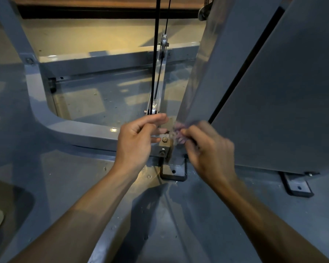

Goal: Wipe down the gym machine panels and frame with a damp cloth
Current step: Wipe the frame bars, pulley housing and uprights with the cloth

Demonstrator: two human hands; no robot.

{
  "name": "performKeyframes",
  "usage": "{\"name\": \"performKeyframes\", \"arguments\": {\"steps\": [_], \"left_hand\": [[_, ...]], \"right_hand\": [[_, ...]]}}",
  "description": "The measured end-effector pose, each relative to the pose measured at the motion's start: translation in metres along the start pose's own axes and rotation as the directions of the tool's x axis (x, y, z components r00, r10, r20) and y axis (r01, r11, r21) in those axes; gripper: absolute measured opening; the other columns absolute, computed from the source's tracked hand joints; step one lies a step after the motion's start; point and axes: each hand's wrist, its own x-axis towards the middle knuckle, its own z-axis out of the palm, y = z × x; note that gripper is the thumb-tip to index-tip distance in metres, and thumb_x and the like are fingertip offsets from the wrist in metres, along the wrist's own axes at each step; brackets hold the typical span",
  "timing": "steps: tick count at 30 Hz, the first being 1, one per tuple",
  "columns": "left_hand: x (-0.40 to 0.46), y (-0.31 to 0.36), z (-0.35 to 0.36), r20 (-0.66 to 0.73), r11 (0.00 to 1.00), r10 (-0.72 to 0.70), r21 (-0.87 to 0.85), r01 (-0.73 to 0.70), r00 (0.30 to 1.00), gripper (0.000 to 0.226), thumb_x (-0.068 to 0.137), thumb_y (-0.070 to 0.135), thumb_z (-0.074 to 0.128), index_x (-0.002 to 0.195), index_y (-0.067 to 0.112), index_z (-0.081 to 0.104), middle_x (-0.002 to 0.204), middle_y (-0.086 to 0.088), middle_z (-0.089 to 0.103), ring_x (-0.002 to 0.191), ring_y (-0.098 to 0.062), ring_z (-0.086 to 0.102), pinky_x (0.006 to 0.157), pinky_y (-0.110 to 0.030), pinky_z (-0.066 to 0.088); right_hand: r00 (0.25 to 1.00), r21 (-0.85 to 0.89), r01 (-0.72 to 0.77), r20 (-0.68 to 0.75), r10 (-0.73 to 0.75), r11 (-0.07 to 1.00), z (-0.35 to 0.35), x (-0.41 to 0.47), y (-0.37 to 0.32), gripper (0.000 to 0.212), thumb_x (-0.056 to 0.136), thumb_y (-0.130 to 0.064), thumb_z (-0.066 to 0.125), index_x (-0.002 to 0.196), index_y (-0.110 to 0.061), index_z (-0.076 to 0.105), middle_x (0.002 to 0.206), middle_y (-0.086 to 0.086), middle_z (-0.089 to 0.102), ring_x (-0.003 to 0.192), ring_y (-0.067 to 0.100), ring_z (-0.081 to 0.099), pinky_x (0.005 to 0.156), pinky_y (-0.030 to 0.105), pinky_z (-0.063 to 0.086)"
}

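grey floor point(65, 186) — black cables point(156, 54)

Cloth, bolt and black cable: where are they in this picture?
cloth point(177, 134): head view, blurred pinkish bunch at the right hand's fingertips.
bolt point(165, 139): head view, its hexagonal head.
black cable point(155, 54): head view, mid-length of the thick strand.

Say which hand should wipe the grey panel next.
Right, probably. The right hand already pinches the cloth at the panel edge; the left hand is by the pulley bracket.
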Motion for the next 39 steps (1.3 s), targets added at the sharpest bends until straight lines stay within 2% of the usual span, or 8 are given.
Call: {"name": "performKeyframes", "arguments": {"steps": [5,10,12,20,27,31,34,39], "left_hand": [[0.001,-0.003,0.000,-0.004,1.000,-0.004,-0.002,0.004,1.000,0.041,0.103,-0.003,0.047,0.104,0.025,0.078,0.105,0.007,0.080,0.094,-0.014,0.077,0.081,-0.032,0.063],[0.005,-0.008,0.001,-0.009,1.000,-0.007,0.005,0.007,1.000,0.043,0.103,-0.003,0.046,0.104,0.026,0.078,0.105,0.010,0.080,0.095,-0.013,0.077,0.081,-0.032,0.063],[0.006,-0.009,0.003,-0.010,1.000,-0.011,-0.003,0.011,1.000,0.044,0.103,-0.004,0.046,0.104,0.026,0.078,0.104,0.009,0.080,0.095,-0.013,0.077,0.080,-0.031,0.063],[0.005,-0.014,0.010,-0.002,1.000,-0.017,-0.015,0.017,1.000,0.041,0.103,-0.003,0.046,0.106,0.022,0.077,0.104,0.007,0.080,0.095,-0.014,0.077,0.082,-0.031,0.063],[0.008,-0.015,0.008,-0.017,0.999,-0.020,-0.028,0.020,1.000,0.038,0.103,-0.003,0.047,0.108,0.018,0.078,0.104,0.005,0.080,0.093,-0.014,0.077,0.078,-0.027,0.063],[0.006,-0.014,0.010,-0.007,1.000,-0.019,-0.015,0.019,1.000,0.040,0.103,-0.004,0.046,0.106,0.021,0.077,0.105,0.007,0.080,0.093,-0.012,0.077,0.079,-0.028,0.063],[0.004,-0.013,0.009,-0.005,1.000,-0.020,-0.014,0.020,1.000,0.041,0.104,-0.003,0.045,0.106,0.022,0.077,0.105,0.008,0.080,0.093,-0.013,0.077,0.081,-0.031,0.063],[0.004,-0.011,0.003,-0.010,1.000,-0.018,-0.007,0.018,1.000,0.041,0.104,-0.002,0.046,0.105,0.025,0.078,0.104,0.010,0.080,0.094,-0.013,0.077,0.082,-0.032,0.063]], "right_hand": [[0.977,-0.017,-0.112,0.180,0.113,0.994,0.028,-0.025,0.011,0.004,0.094,-0.026,0.066,0.099,-0.026,0.066,0.100,-0.009,0.060,0.069,0.016,0.060,0.052,0.027,0.043],[0.981,0.096,-0.112,-0.149,0.126,0.989,-0.014,0.008,-0.001,0.006,0.090,-0.021,0.073,0.096,-0.022,0.073,0.098,-0.008,0.067,0.070,0.009,0.057,0.056,0.025,0.043],[0.976,0.105,-0.106,-0.177,0.124,0.989,-0.018,0.010,0.000,0.005,0.089,-0.020,0.072,0.094,-0.020,0.072,0.097,-0.008,0.066,0.070,0.009,0.057,0.055,0.023,0.043],[0.958,0.018,-0.199,0.215,0.190,0.980,0.038,-0.031,0.011,0.007,0.092,-0.021,0.069,0.098,-0.026,0.069,0.101,-0.008,0.062,0.066,0.013,0.060,0.050,0.017,0.029],[0.981,0.099,-0.124,-0.140,0.137,0.987,-0.003,0.005,-0.006,0.005,0.089,-0.020,0.072,0.093,-0.018,0.069,0.096,-0.006,0.063,0.066,0.010,0.052,0.050,0.019,0.035],[0.972,0.072,-0.215,0.109,0.207,0.974,0.023,-0.017,0.005,0.004,0.094,-0.023,0.069,0.097,-0.024,0.068,0.095,-0.007,0.058,0.063,0.010,0.052,0.050,0.020,0.032],[0.890,-0.010,-0.338,0.323,0.323,0.941,0.043,-0.038,0.013,0.007,0.099,-0.028,0.062,0.103,-0.027,0.068,0.103,-0.007,0.061,0.072,0.009,0.053,0.055,0.020,0.032],[0.897,-0.010,-0.323,0.317,0.309,0.946,0.044,-0.040,0.010,0.015,0.101,-0.030,0.057,0.111,-0.030,0.067,0.103,-0.008,0.060,0.076,0.013,0.061,0.065,0.033,0.055]]}}
